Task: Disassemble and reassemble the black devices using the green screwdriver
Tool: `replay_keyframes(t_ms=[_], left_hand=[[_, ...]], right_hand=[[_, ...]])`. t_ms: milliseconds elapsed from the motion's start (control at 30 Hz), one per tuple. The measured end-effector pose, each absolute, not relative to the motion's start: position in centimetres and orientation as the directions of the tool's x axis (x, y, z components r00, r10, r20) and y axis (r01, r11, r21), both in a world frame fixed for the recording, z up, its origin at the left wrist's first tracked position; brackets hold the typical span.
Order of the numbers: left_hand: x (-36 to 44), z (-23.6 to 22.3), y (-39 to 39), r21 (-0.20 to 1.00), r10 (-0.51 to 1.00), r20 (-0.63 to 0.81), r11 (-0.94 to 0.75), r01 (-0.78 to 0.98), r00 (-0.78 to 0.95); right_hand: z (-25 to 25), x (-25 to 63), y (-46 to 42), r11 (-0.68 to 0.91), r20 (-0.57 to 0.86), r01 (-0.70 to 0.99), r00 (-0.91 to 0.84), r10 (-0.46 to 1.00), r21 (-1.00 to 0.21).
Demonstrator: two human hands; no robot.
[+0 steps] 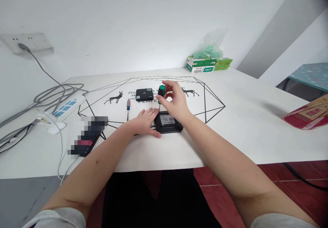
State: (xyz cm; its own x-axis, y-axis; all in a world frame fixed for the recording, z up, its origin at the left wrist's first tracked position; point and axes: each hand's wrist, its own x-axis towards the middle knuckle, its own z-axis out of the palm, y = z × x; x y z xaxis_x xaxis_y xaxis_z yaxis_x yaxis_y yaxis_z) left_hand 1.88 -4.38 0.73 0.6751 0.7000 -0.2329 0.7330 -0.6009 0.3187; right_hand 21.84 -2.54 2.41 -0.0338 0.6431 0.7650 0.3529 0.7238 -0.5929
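Observation:
A black square device [167, 127] with a white label lies on the table, close to its front edge. My left hand [146, 122] rests flat along its left side, thumb and fingers spread, steadying against the edge. In my right hand [176, 98] is a green and black screwdriver [161, 90], held upright by the handle. Its thin shaft points down at the device's upper left corner; whether the tip sits in a screw is too small to tell. A second black box [144, 94] lies farther back. Left of it lies another screwdriver [128, 105] with a red and blue handle.
On the left are a blurred-out phone [89, 136], a white power strip [69, 107] and coiled grey cables [64, 88]. Green and white boxes [201, 64] with a plastic bag [210, 47] stand by the wall. A red package [307, 115] is at the right.

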Motion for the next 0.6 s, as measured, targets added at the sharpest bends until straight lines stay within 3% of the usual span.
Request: replay_keyframes(t_ms=[600], left_hand=[[1.90, 0.70, -4.27, 0.315, 0.695, -0.237, -0.606, 0.730, 0.679]], right_hand=[[2.52, 21.84, -2.71, 0.753, 0.757, 0.289, -0.124, 0.642, -0.591]])
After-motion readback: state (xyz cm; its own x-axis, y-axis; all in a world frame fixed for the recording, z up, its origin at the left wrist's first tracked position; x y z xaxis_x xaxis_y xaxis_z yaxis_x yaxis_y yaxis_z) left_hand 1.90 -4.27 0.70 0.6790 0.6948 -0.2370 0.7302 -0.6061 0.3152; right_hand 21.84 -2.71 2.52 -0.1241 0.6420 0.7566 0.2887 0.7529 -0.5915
